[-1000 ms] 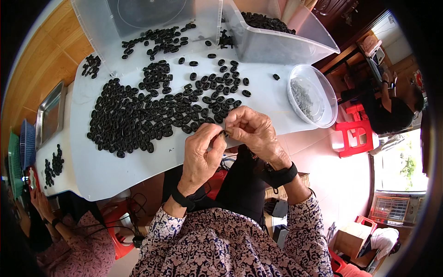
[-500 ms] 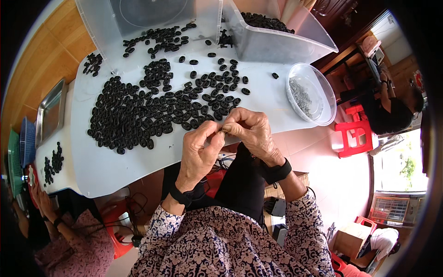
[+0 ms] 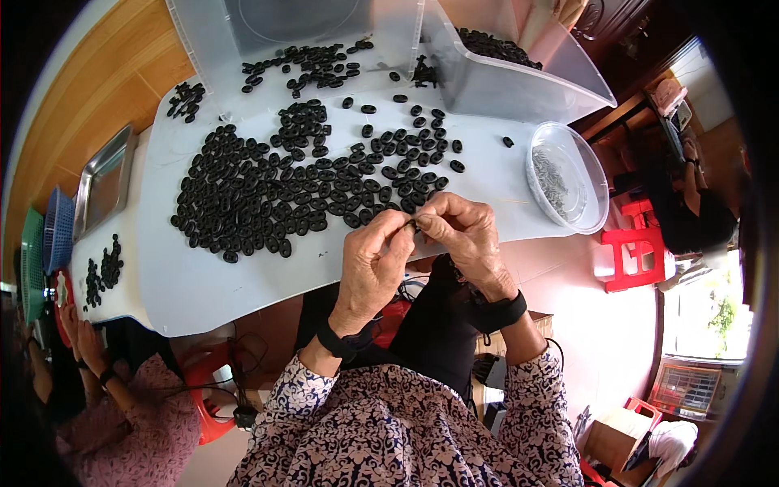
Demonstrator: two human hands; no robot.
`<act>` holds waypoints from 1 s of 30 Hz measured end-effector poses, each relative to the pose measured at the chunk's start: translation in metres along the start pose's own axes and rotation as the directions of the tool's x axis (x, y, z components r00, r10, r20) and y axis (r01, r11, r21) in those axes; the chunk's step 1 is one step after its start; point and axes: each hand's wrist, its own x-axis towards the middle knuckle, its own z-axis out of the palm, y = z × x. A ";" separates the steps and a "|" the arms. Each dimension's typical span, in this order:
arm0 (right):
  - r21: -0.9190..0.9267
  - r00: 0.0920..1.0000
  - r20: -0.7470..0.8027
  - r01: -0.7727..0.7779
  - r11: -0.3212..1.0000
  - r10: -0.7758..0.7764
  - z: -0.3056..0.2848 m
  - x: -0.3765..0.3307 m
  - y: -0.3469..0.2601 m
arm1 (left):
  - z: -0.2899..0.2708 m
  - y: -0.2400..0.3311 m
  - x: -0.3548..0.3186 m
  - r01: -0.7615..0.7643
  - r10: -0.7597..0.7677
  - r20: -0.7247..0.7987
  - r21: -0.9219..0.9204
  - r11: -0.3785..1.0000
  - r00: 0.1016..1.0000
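My left hand (image 3: 372, 266) and my right hand (image 3: 468, 241) meet in front of the table's near edge, fingertips pinched together. Between them is a small dark piece (image 3: 416, 228), mostly covered by the fingers; its kind does not show. Just beyond my hands, many black oval pieces with holes (image 3: 243, 191) lie heaped on the white table (image 3: 235, 296), loosely scattered toward the right. A round clear tub (image 3: 601, 209) to the right holds thin silvery metal pins (image 3: 550, 180). One loose black piece (image 3: 508, 141) lies beside that tub.
Two clear plastic bins stand at the back: one tipped bin (image 3: 195, 57) with black pieces before it, and another bin (image 3: 519, 89) containing dark parts. At left are a metal tray (image 3: 105, 183) and a co-worker's hands (image 3: 85, 345). A red stool (image 3: 633, 258) stands right.
The whole view has shifted, so table and hands appear slightly farther right. Both hands keep their fingertips together, with only a slight change in finger pose.
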 end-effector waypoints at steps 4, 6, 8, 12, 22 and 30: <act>-0.089 0.998 -0.001 0.067 0.994 -0.067 0.000 -0.001 0.003 | -0.001 0.006 0.001 0.016 -0.016 0.015 0.015 1.000 1.000; 0.047 0.992 0.037 0.123 0.991 -0.125 0.002 0.001 0.001 | -0.001 0.002 0.002 -0.028 0.028 0.003 -0.028 0.999 1.000; 0.015 0.992 0.078 0.100 0.995 -0.101 -0.002 0.002 0.003 | -0.003 0.000 0.001 -0.027 0.026 0.011 0.025 0.999 1.000; 0.073 0.998 0.019 0.058 0.996 -0.060 0.001 0.008 -0.010 | -0.007 0.012 0.001 0.061 -0.062 0.048 0.028 0.998 0.997; -0.625 0.932 0.313 0.345 0.700 -0.181 0.051 0.113 -0.065 | -0.021 0.006 -0.006 0.014 -0.014 -0.054 -0.005 1.000 0.998; -0.507 0.695 0.668 0.686 0.522 -0.265 0.072 0.170 -0.027 | -0.021 0.006 -0.003 -0.117 0.121 -0.026 0.134 0.984 0.992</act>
